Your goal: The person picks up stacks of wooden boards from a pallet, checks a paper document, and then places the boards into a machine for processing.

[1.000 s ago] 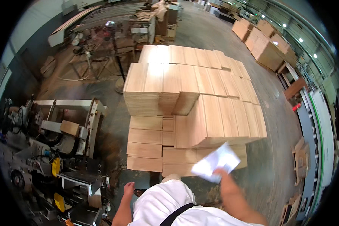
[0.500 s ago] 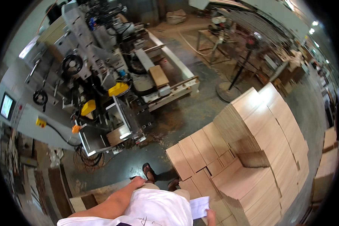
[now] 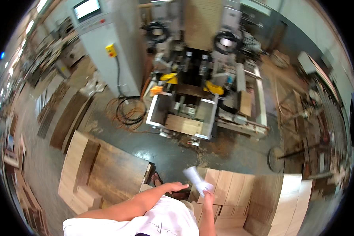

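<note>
My right hand (image 3: 208,195) holds a white sheet of paper (image 3: 195,179) up over the near corner of a stack of pale wooden boards (image 3: 240,192). My left hand (image 3: 176,186) reaches forward just left of the paper, fingers extended, holding nothing, above the floor by my sandalled foot (image 3: 158,179). Beyond the hands a woodworking machine (image 3: 192,106) stands on the grey concrete floor, with a wooden panel lying in its white tray.
A low pallet of wooden panels (image 3: 102,169) lies to my left. A grey control cabinet (image 3: 106,43) with a screen and coiled cables (image 3: 128,112) stands at the back left. More board stacks (image 3: 291,204) rise on the right, near a round stand base (image 3: 277,159).
My view has swung left, from the board stack round to the machine. The paper stays in my right hand; my left arm has come forward beside it.
</note>
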Available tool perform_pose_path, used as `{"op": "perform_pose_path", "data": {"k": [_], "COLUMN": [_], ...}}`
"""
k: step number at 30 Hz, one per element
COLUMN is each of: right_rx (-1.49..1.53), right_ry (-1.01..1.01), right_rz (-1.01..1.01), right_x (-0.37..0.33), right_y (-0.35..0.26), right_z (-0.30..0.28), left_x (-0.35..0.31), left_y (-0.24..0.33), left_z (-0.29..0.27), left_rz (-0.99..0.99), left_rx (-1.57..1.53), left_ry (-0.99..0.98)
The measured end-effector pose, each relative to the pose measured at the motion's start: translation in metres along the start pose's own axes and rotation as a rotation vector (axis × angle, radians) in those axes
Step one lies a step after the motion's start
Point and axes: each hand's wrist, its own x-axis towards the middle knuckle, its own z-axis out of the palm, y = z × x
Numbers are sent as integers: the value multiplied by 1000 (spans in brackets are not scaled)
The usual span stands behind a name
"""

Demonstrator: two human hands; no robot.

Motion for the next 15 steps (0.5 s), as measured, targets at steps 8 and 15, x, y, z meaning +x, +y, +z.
{"op": "perform_pose_path", "data": {"k": [8, 15], "right_rx": [208, 565], "right_ry": [-618, -536], "right_rz": [247, 203], "right_x": [-72, -66], "right_y": [-83, -86], "right_z": [170, 216], "left_x": [-20, -41], "left_y": [-114, -101], "left_z": [-79, -146], "left_rz": [-181, -99], "left_rx": [-885, -1191], "left_ry": [-150, 56]}}
